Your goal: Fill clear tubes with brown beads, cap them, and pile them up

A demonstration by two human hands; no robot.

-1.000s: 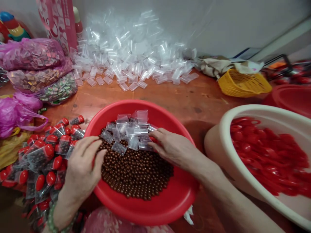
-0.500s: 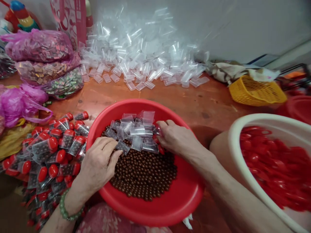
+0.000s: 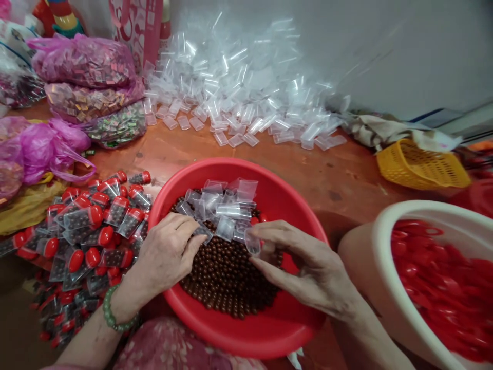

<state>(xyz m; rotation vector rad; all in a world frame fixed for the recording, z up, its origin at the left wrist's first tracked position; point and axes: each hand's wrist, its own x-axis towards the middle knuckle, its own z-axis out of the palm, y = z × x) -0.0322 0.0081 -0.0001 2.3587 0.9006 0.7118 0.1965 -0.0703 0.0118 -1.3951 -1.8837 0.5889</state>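
Observation:
A red basin (image 3: 296, 318) holds dark brown beads (image 3: 231, 277) with clear plastic cases (image 3: 231, 209) lying on top at the far side. Over the basin's left rim, my left hand (image 3: 169, 252) pinches a clear case (image 3: 204, 234) between thumb and fingers; part of that case is hidden. My right hand (image 3: 304, 262), inside the basin's right half, grips another clear case (image 3: 252, 241) by thumb and fingertips, its open end turned toward me. Some red pieces (image 3: 259, 218) show behind my right fingers.
Filled cases with red caps (image 3: 92, 236) are heaped at the left. Plastic bags (image 3: 88, 61) stand behind them. Empty clear cases (image 3: 246, 103) pile along the wall. A cream tub (image 3: 358, 246) of red parts and a yellow basket (image 3: 421, 169) are at the right.
My right hand has drawn back toward me from the basin's far right and turned, now showing a clear case in its fingers. My left hand keeps its pinch. The whole view has shifted slightly.

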